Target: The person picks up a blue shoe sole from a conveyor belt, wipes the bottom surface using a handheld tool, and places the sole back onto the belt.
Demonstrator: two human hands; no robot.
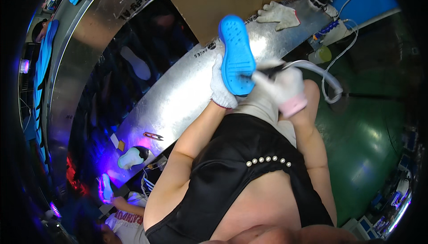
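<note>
A bright blue shoe sole (236, 50) stands tilted over the metal bench edge, its holed, ribbed face toward me. My left hand (220, 88), in a white knit glove, grips it along the left side near the heel. In my gloved right hand (287, 88), smeared by motion, is a dark-handled brush-like tool (269, 71). Its tip is at the heel end of the sole; blur hides whether it touches. A clear hose (318, 68) runs from the tool toward the right.
Red-handled thread snips (153, 136) and a pale shoe (130, 158) lie on the bench (165, 97). Beyond the bench, a pale sole (136, 63) rests on a dark belt. A spare glove (278, 15) lies by cardboard (209, 3). A co-worker's hand (117, 203) is near another sole (107, 188).
</note>
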